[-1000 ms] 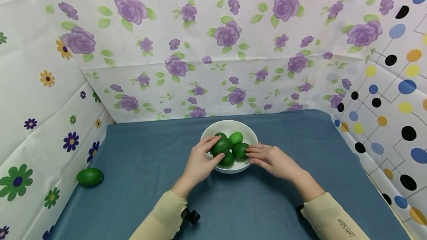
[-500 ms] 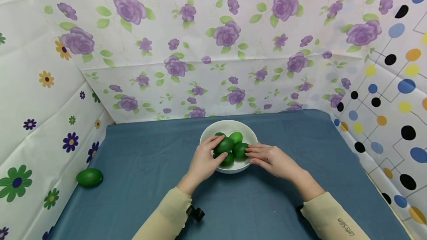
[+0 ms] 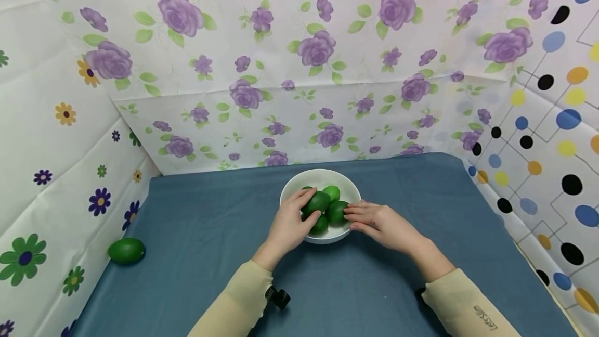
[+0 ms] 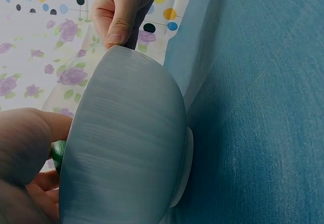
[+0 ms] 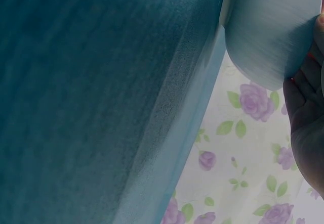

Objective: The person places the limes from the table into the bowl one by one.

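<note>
A white bowl (image 3: 348, 186) stands on the blue cloth, holding several dark green, avocado-like fruits and a brighter lime-green one (image 3: 332, 192). My left hand (image 3: 290, 224) reaches over its left rim and grips a dark green fruit (image 3: 318, 202) between fingers and thumb, on top of the others. At the opposite side, my right hand (image 3: 380, 222) rests over the rim with fingers stretched out beside another dark green fruit (image 3: 337, 213). In the left wrist view the bowl's side (image 4: 124, 133) hides most of the fruit; the right thumb touches the rim.
One more dark green fruit (image 3: 126, 251) lies far left on the blue cloth (image 3: 201, 222), against the flower-patterned left wall. Purple-flowered sheeting (image 3: 281, 92) forms the back, and a dotted sheet (image 3: 557, 181) borders the right side.
My left hand has shifted slightly to the right, carrying the gripped fruit further over the middle of the pile. The right hand and the bowl have stayed in place.
</note>
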Demonstrator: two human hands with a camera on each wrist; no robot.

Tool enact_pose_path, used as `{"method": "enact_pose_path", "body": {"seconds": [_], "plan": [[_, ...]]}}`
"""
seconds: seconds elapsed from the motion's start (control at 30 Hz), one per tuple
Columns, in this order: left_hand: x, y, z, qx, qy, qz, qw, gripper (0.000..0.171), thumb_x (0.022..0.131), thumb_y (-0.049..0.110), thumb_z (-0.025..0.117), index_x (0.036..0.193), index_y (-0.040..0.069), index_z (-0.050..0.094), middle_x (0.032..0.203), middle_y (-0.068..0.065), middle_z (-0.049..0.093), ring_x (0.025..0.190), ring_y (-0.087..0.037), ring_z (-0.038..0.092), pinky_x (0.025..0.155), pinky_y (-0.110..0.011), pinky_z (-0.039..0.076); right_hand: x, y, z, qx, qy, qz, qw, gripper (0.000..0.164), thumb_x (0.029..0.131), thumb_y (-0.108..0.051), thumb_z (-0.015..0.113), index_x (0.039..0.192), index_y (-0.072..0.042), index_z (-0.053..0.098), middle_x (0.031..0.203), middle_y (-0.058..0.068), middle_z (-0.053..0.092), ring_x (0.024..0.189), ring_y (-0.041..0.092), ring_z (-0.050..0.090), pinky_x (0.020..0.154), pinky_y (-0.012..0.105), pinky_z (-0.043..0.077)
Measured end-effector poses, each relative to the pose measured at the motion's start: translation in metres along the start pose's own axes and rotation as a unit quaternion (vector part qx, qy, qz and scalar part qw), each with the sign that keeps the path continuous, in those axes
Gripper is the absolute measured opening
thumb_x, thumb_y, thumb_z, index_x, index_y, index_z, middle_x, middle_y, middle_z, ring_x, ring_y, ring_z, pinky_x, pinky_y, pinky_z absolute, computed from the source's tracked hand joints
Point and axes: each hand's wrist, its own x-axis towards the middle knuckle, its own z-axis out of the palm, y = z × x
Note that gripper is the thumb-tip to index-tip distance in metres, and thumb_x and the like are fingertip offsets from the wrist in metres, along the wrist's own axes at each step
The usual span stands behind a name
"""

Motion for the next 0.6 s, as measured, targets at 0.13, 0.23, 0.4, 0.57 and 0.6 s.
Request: {"method": "enact_pose_path", "body": {"seconds": [0.13,0.23,0.4,0.57,0.6], "plan": [[-0.0006,-0.0003,0.0013,0.006,-0.016,-0.007,0.9998,0.060,0.104,0.022,0.075,0.159,0.013,0.054,0.160,-0.013,0.052,0.142,-0.032,0.056,0.111,-0.052,0.054,-0.0006,0.0019,0.0011,-0.007,0.001,-0.005,1.000,0.036,0.106,-0.027,0.071,0.138,-0.011,0.075,0.142,0.004,0.069,0.138,0.023,0.061,0.117,0.051,0.049],[-0.0013,-0.0011,0.0019,0.005,-0.023,-0.009,0.9997,0.061,0.104,0.023,0.074,0.161,0.014,0.052,0.163,-0.014,0.048,0.144,-0.032,0.054,0.111,-0.053,0.054,-0.0007,0.0033,0.0020,-0.011,0.001,-0.006,1.000,0.036,0.106,-0.027,0.071,0.139,-0.012,0.075,0.143,0.004,0.069,0.138,0.023,0.061,0.117,0.051,0.049],[-0.0021,-0.0026,0.0026,-0.003,-0.017,-0.005,0.9998,0.060,0.104,0.021,0.074,0.160,0.012,0.053,0.164,-0.015,0.047,0.144,-0.032,0.053,0.111,-0.053,0.054,-0.0007,0.0030,0.0019,-0.009,0.001,-0.003,1.000,0.036,0.106,-0.027,0.071,0.139,-0.012,0.075,0.143,0.004,0.069,0.138,0.023,0.061,0.117,0.051,0.049],[-0.0028,-0.0029,0.0024,-0.011,-0.009,-0.002,0.9999,0.059,0.104,0.019,0.074,0.159,0.011,0.054,0.163,-0.016,0.047,0.146,-0.033,0.052,0.112,-0.054,0.053,-0.0008,0.0014,0.0010,-0.007,0.000,-0.002,1.000,0.036,0.106,-0.027,0.071,0.138,-0.012,0.075,0.143,0.005,0.069,0.138,0.023,0.061,0.118,0.052,0.048],[-0.0030,-0.0029,0.0023,-0.014,-0.008,-0.002,0.9999,0.058,0.104,0.019,0.074,0.158,0.011,0.054,0.164,-0.016,0.047,0.146,-0.033,0.051,0.113,-0.054,0.052,-0.0009,0.0013,0.0009,-0.007,0.000,-0.001,1.000,0.036,0.106,-0.027,0.071,0.138,-0.012,0.075,0.143,0.005,0.069,0.138,0.023,0.061,0.118,0.052,0.048]]}}
